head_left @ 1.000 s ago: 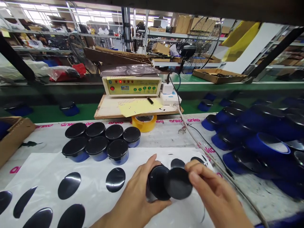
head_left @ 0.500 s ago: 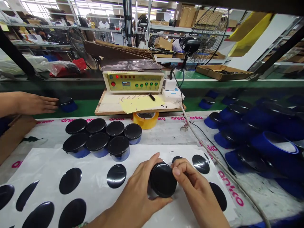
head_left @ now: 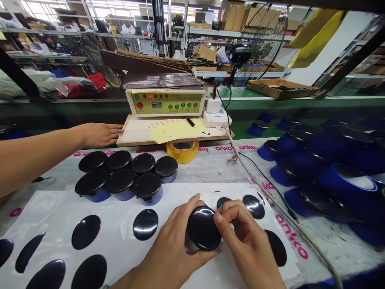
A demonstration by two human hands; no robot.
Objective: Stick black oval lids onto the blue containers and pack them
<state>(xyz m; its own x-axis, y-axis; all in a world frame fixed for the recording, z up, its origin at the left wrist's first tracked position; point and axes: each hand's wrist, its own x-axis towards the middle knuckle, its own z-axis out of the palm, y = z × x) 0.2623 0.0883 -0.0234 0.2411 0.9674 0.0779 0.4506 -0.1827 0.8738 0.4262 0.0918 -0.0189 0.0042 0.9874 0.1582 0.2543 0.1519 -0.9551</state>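
Observation:
My left hand (head_left: 177, 237) is wrapped round a short round cup (head_left: 204, 228) with a glossy black top, thumb below and fingers on the far side. My right hand (head_left: 243, 237) is closed in a pinch at the top's right edge; anything between those fingertips is too small to make out. Under both hands lies a white sheet (head_left: 120, 224) carrying black round stickers (head_left: 145, 224), some cut off at the frame's edge. Beyond the sheet stand several blue cups with black tops (head_left: 147, 185), grouped in two rows.
Another person's hand (head_left: 100, 134) reaches in from the left. A control box (head_left: 165, 102) stands on a wooden board (head_left: 132, 134), with a yellow tape roll (head_left: 182, 152) before it. Several blue cups (head_left: 300, 172) crowd the right side. A grey cable (head_left: 255, 180) runs across the table.
The other person's hand has moved right, from beside a blue cup to the wooden board's left edge. My hands keep nearly the same hold, and the cup's top now shows more shine.

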